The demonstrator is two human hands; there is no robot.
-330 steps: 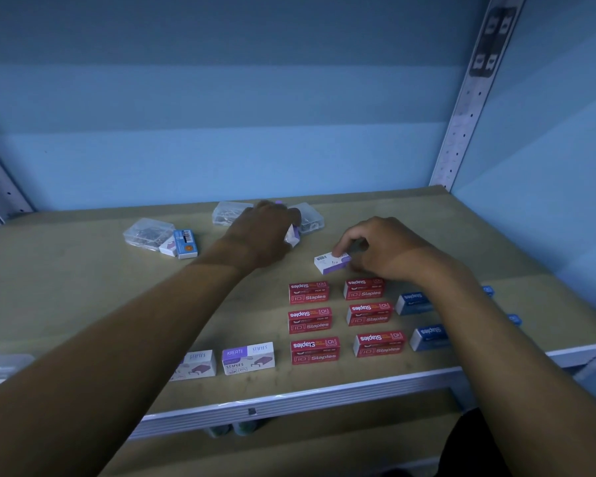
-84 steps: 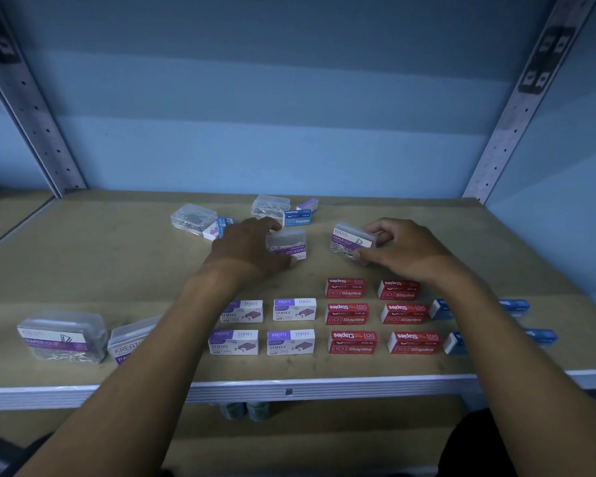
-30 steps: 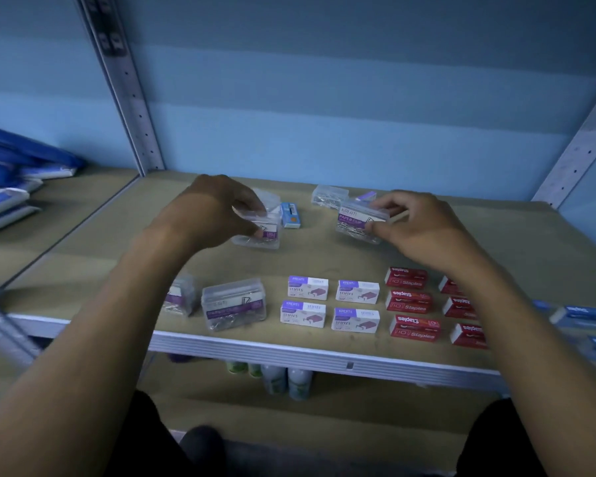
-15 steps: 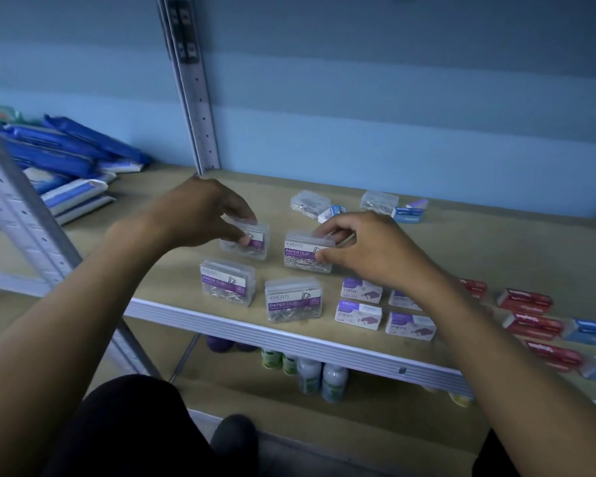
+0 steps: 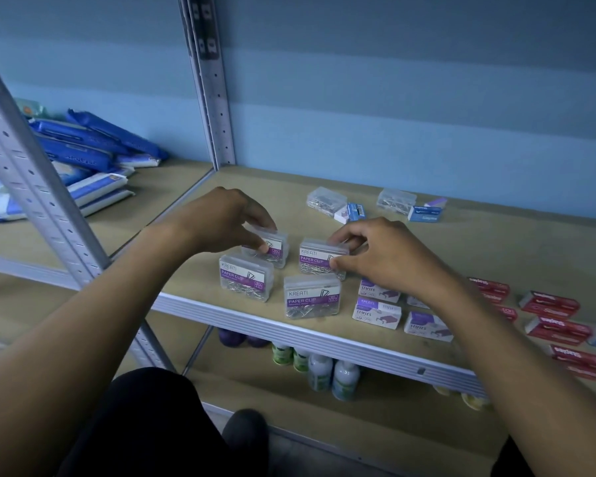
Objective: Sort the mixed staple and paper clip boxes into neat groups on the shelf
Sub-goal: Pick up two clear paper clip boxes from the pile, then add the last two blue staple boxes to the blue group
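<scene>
The shelf (image 5: 496, 256) is a flat tan board with a ribbed grey metal front edge; every place below is told from that edge. Far back from it lie two clear clip cases (image 5: 326, 200), unlabelled on the sides seen, with blue staple boxes (image 5: 425, 214) beside them, and bare board lies around them. Along the edge at the right lie red boxes (image 5: 549, 305) printed "Staples", upside down to the viewer. Left of those, white and purple boxes (image 5: 376, 312) read "STAPLES". Just behind the edge stand two clear plastic rectangular boxes (image 5: 312, 300) labelled "KREATI PAPER CLIP", the other (image 5: 246, 277) to its left. One row further back, the left hand (image 5: 221, 220) pinches a third such box (image 5: 272, 248) between thumb and fingers. The right hand (image 5: 379, 254) pinches a fourth (image 5: 319, 259), resting on the board.
</scene>
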